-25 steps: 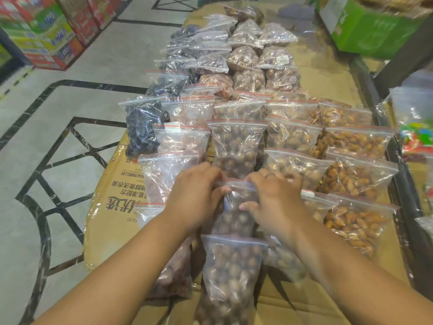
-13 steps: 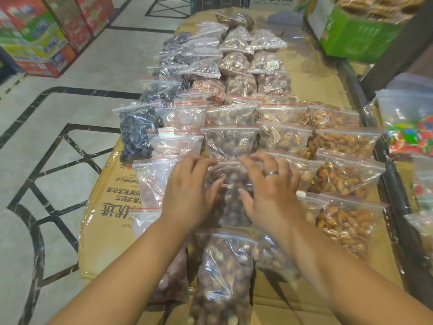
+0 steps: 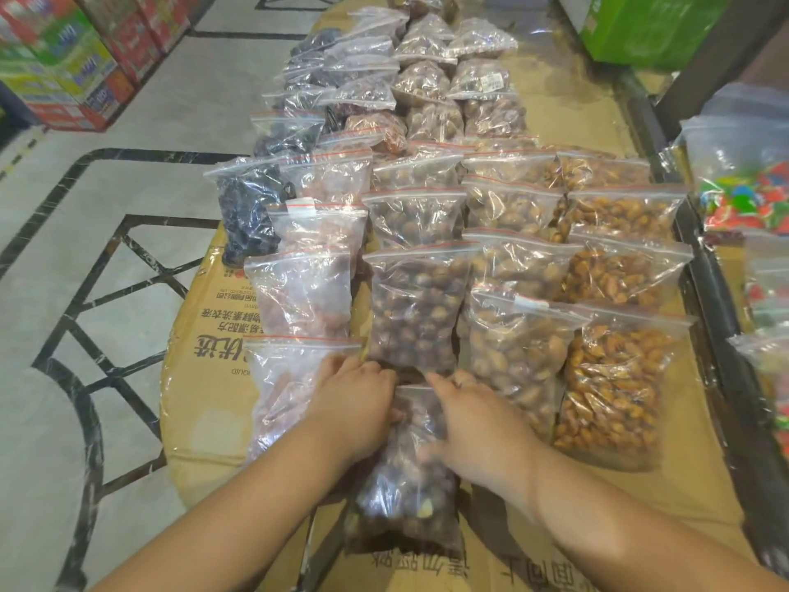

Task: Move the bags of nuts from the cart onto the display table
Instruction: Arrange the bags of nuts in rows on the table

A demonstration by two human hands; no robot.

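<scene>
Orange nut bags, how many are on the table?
4, all in the right-hand column, overlapping front to back: nearest bag, second bag, third bag, farthest bag. The overlaps could hide more.

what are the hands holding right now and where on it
Both the left hand and right hand rest on the nearest clear zip bag of dark brown nuts, at its top sealed edge, one on each side; whether they grip it cannot be told.
</scene>
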